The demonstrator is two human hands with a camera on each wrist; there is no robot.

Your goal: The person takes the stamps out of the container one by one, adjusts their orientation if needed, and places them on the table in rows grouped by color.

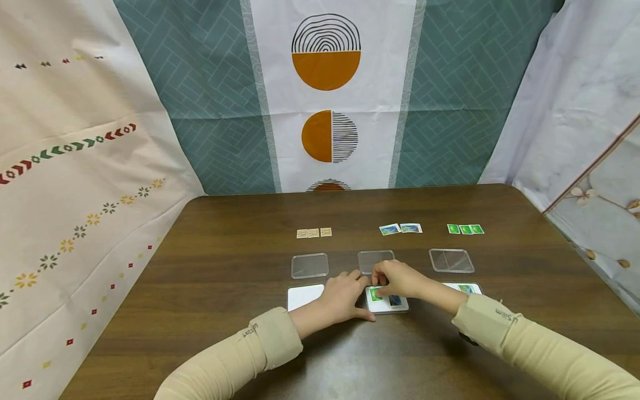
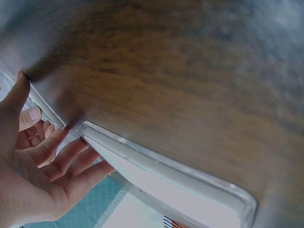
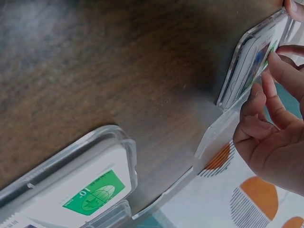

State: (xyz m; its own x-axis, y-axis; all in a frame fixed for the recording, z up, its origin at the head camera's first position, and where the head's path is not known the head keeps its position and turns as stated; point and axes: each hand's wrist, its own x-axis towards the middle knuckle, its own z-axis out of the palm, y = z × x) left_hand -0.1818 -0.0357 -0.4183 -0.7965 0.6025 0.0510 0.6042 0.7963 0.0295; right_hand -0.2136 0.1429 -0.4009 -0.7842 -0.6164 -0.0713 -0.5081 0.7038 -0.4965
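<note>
Pinched by the right hand (image 1: 397,278), the green stamp (image 1: 374,294) is ideally being squared, the left hand (image 1: 344,296) spread alongside.

On the table (image 1: 225,239), three rows of stamps (image 1: 411,228) lie behind three lids (image 1: 309,266), themselves behind three cases (image 1: 305,296)

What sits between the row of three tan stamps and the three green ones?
Two blue stamps, with bare wooden tabletop either side; the head view shows this.
</note>
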